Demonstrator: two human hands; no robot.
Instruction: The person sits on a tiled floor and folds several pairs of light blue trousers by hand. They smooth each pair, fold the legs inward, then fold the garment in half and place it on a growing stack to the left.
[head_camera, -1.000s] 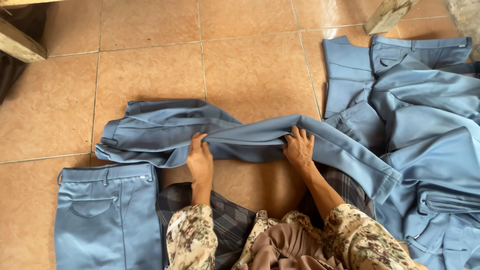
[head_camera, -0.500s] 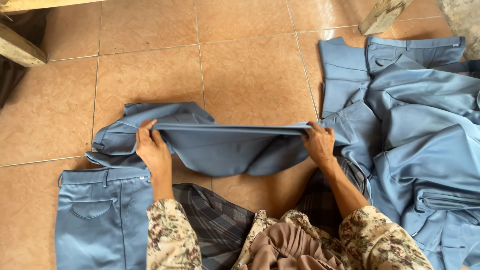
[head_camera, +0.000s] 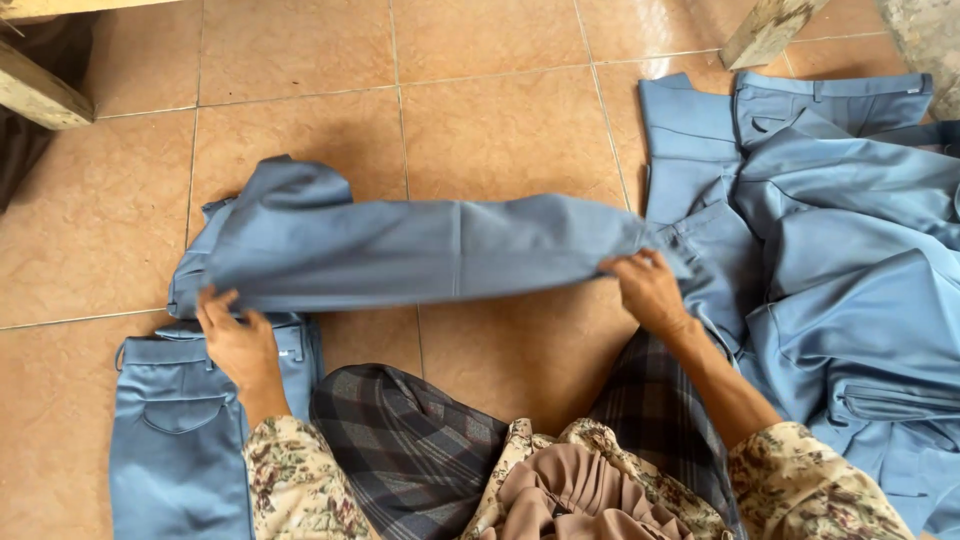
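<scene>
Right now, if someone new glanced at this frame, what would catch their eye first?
Most striking is the blue-grey pair of trousers stretched across the middle of the tan tiled floor, with the left hand at one end and the right hand gripping the other. To the right sits a heap of blue-grey trousers. At lower left one folded pair lies flat with its back pocket showing.

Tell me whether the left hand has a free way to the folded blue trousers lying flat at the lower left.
Probably yes: the left hand grips the stretched blue trousers right above the folded blue trousers, with nothing between.
</scene>
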